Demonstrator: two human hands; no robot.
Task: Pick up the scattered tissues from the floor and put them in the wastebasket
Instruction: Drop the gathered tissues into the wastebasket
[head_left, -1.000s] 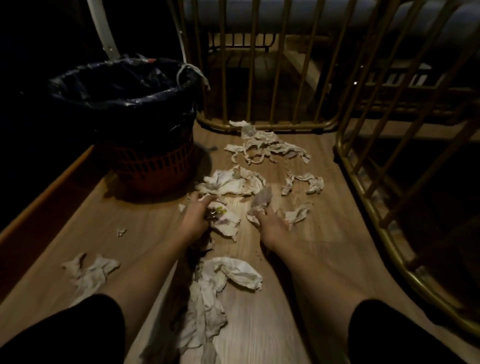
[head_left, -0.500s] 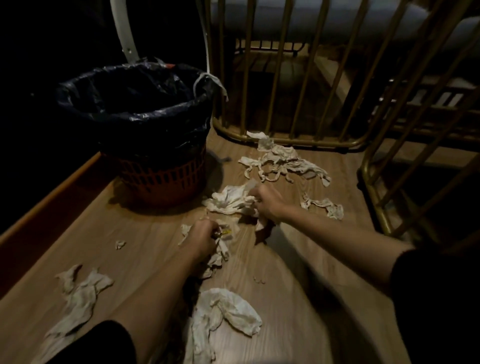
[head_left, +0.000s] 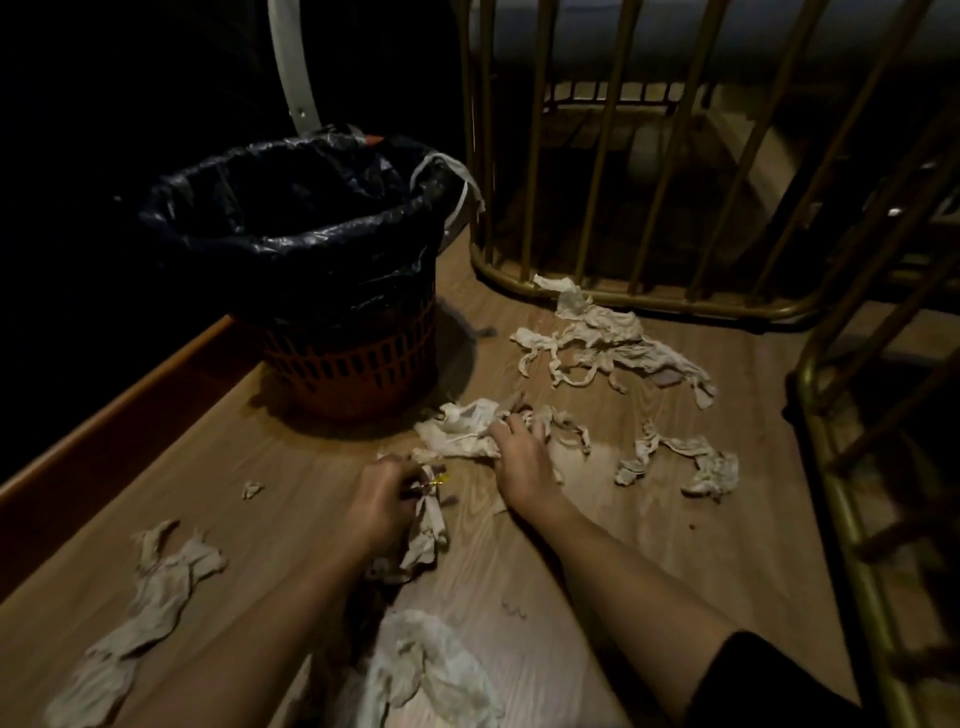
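A person crouched on a wood-grain floor (head_left: 597, 530) gathers scattered tissues beside an orange wastebasket (head_left: 353, 374) lined with a black bag; the left hand (head_left: 382, 501) stays curled around a crumpled tissue wad (head_left: 428, 530), a yellow scrap showing at the fingertips; the right hand (head_left: 519, 462), half a second ago clenched on the white tissue clump (head_left: 462, 428), now lies flatter over its right edge, fingers loosely spread on it; more tissues remain strewn near the brass railing (head_left: 613, 301), at the far left (head_left: 156, 587) and in the foreground (head_left: 431, 670).
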